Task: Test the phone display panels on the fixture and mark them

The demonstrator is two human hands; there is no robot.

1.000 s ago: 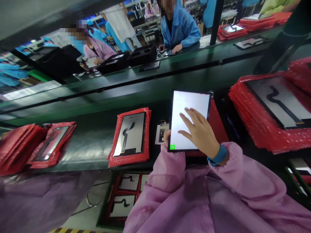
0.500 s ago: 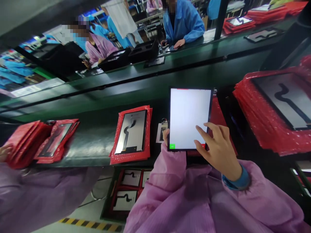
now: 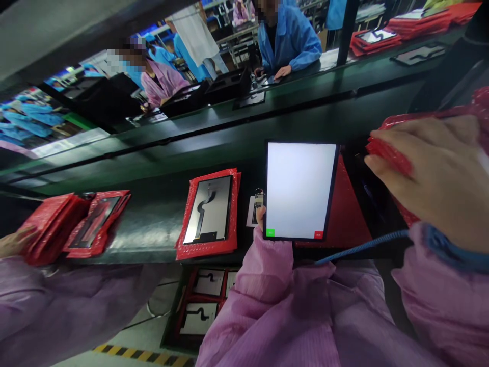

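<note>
**Lit panel in one hand, red bag in the other**

My left hand (image 3: 260, 216) is mostly hidden by the sleeve. Only the thumb shows, pressed on the lower-left edge of the panel (image 3: 300, 188); the fingers are behind it, so I read this as a clamp on that corner. The panel sits centre frame, glowing white and tilted up over a red sheet (image 3: 349, 216).

My right hand (image 3: 435, 173), at the right edge, has its fingers curled shut over the rim of the top bag (image 3: 387, 153) on the stack (image 3: 405, 218). A blue cord (image 3: 359, 247) trails from that wrist.

I judge the panel thin, stiff, light and fragile, with slick glass, so it is best gripped by its edges, off the face. The bag looks soft and crinkly, and a pinch at the rim should do.

Left of centre, a second panel (image 3: 209, 209) lies on the belt (image 3: 153, 224). At the far left, a co-worker's hand (image 3: 11, 243) touches another pile (image 3: 53, 224).
</note>
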